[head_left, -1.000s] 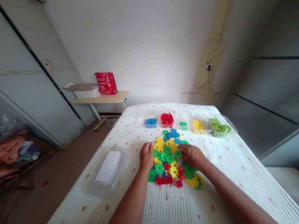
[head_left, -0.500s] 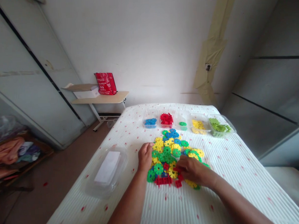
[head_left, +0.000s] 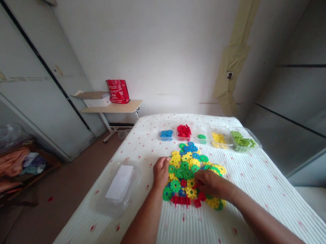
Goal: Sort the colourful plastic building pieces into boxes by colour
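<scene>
A heap of plastic snowflake discs (head_left: 189, 164) in yellow, green, blue and red lies in the middle of the white patterned sheet (head_left: 237, 212). My left hand (head_left: 161, 171) rests curled at the heap's left edge, its fingers on the discs. My right hand (head_left: 210, 182) lies on the heap's near right part, fingers pinched on a small red piece (head_left: 196, 186). Red blocks (head_left: 183, 200) lie at the near edge of the heap.
Clear tubs stand in a row at the far side: blue (head_left: 166, 134), red (head_left: 184, 131), dark green (head_left: 201, 137), yellow (head_left: 219, 138), light green (head_left: 244, 141). A clear lidded box with white paper (head_left: 119, 184) sits left. A side table with a red bag (head_left: 117, 91) stands beyond.
My right hand has drawn back from the heap's far right to its near part and closed on a red piece. My left hand has stayed at the left edge.
</scene>
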The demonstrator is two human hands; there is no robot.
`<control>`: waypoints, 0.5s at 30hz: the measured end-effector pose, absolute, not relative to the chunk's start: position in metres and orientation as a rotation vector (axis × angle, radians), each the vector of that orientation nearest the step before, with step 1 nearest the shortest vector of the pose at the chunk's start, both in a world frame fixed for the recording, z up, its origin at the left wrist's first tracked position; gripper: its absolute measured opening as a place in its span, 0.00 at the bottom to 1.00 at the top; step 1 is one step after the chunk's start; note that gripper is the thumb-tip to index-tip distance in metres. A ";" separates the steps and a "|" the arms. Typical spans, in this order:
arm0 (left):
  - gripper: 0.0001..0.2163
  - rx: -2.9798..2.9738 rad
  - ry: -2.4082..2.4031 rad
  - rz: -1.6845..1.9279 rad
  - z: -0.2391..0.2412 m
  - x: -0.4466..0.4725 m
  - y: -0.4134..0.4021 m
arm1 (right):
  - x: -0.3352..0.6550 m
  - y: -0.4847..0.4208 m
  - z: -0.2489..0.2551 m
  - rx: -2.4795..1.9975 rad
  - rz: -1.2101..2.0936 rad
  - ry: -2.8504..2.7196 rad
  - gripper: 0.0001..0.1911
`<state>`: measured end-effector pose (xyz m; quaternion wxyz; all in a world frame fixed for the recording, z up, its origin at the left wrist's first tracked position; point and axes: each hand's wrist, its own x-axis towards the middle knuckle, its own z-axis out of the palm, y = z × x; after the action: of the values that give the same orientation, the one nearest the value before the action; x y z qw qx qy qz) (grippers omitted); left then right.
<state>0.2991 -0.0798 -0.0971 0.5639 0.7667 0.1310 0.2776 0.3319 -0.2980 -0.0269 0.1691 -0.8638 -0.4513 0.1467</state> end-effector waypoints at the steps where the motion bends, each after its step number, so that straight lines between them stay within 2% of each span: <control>1: 0.14 1.804 0.306 0.654 -0.097 0.299 -0.080 | 0.335 -0.297 -0.025 -2.454 0.401 -1.284 0.06; 5: 0.15 1.817 0.310 0.660 -0.097 0.299 -0.079 | 0.354 -0.289 -0.007 -2.410 0.238 -1.249 0.06; 9: 0.15 1.833 0.316 0.664 -0.096 0.299 -0.079 | 0.389 -0.268 0.023 -2.480 -0.073 -1.104 0.04; 15: 0.15 1.827 0.330 0.655 -0.096 0.298 -0.078 | 0.436 -0.248 0.043 -2.454 -0.218 -1.072 0.15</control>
<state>0.2981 -0.0781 -0.0957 0.5536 0.7729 0.1396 0.2769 0.4356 -0.2475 0.0433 0.2252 -0.8899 -0.3888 -0.0792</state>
